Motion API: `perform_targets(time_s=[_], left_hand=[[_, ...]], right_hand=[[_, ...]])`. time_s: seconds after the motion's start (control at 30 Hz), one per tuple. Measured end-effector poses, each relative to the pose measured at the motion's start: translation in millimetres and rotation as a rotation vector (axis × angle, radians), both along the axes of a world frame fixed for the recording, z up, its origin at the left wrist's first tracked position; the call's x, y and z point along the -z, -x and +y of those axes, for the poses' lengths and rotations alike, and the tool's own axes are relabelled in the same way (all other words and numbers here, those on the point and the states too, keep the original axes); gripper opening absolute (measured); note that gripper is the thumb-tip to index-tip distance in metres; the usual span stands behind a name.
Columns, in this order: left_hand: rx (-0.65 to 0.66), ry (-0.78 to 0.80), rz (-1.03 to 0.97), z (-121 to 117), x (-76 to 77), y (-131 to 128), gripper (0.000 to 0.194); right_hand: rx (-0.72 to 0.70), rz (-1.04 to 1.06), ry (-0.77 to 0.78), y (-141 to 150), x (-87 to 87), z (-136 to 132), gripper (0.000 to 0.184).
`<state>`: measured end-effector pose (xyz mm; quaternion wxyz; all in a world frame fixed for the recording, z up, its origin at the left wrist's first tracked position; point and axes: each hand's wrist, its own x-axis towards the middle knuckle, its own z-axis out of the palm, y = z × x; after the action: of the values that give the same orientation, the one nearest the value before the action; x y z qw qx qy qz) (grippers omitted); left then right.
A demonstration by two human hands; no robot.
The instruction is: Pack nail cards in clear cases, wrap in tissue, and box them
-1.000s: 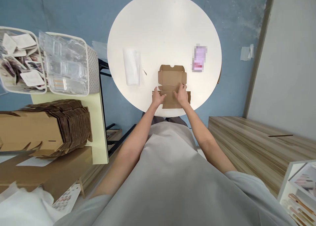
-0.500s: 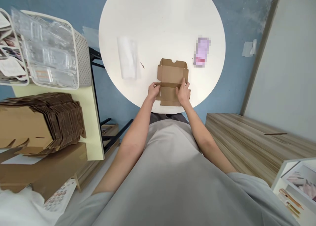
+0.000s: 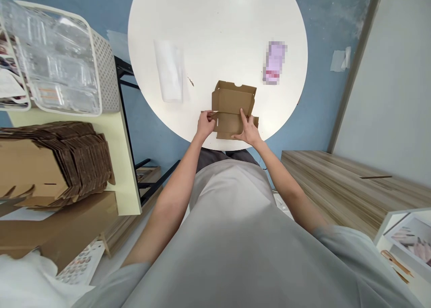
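Observation:
A brown cardboard box (image 3: pixel 232 99), partly unfolded with its lid panel raised, lies near the front edge of the round white table (image 3: pixel 215 11). My left hand (image 3: pixel 205 124) has its fingers closed on the box's left side flap. Across the right part of the box's lower panel, my right hand (image 3: pixel 248 129) rests with thumb and fingers spread, the index finger reaching the fold line. Part of the lower panel is hidden under that hand. To the left on the table is a folded white translucent sheet (image 3: pixel 169 72); a blurred-out purple item (image 3: pixel 275 63) lies at the right.
Left of the table, a shelf (image 3: pixel 124 164) bears a stack of flattened cardboard boxes (image 3: pixel 77 160) and a white basket (image 3: pixel 109 79) of clear plastic packaging. A wood-grain cabinet (image 3: pixel 323 182) stands at the right. A small brown scrap (image 3: pixel 191 81) lies on the table.
The box's lid panel has tilted up, and its right side flaps have shifted. My right hand's fingers have spread wider over the lower panel. The view has shifted slightly.

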<state>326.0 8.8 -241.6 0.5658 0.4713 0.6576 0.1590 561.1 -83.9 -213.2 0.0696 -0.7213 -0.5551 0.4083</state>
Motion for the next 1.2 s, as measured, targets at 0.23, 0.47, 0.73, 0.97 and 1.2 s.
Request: perform_targets(time_s=[0.23, 0.47, 0.73, 0.97, 1.2], left_hand=[[-0.088, -0.114, 0.179, -31, -1.7, 35, 0.061], [-0.013, -0.015, 0.028, -20, -13.3, 29, 0.029], [0.109, -0.044, 0.055, -23, -30.1, 3, 0.026], [0.185, -0.078, 0.271, -16, -24.1, -17, 0.019], [0.193, -0.086, 0.314, -13, -24.0, -14, 0.018]], right_hand=[[-0.164, -0.067, -0.052, -1, 8.8, -21, 0.158], [-0.098, -0.045, 0.019, -18, 11.6, 11, 0.136], [-0.111, -0.069, 0.032, -13, 6.5, 10, 0.14], [-0.141, -0.079, 0.034, -11, 2.9, 5, 0.14], [-0.13, -0.034, 0.047, -9, 2.8, -4, 0.136]])
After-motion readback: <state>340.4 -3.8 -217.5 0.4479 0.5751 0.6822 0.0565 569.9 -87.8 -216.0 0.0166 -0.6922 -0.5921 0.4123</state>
